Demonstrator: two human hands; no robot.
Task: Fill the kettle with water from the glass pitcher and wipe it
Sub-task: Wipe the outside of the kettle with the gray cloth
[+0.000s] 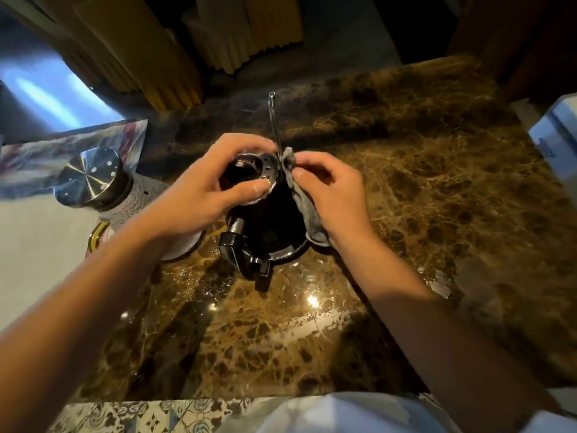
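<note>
The kettle (268, 226) stands on the marble surface (406, 182), near its middle, handle toward the person. Its thin spout (274, 120) rises at the far side.

Left hand (199, 195) – fingers and thumb curled round the kettle's top, holding the lid (265, 170) at its rim.

Right hand (331, 195) – thumb and fingers pinch a grey cloth (304, 207) against the base of the spout; the cloth hangs down the kettle's right side.

The pitcher (131, 198) – textured glass with a shiny metal cap (89, 178) – stands on the surface just left of the kettle, partly hidden by the left forearm.
</note>
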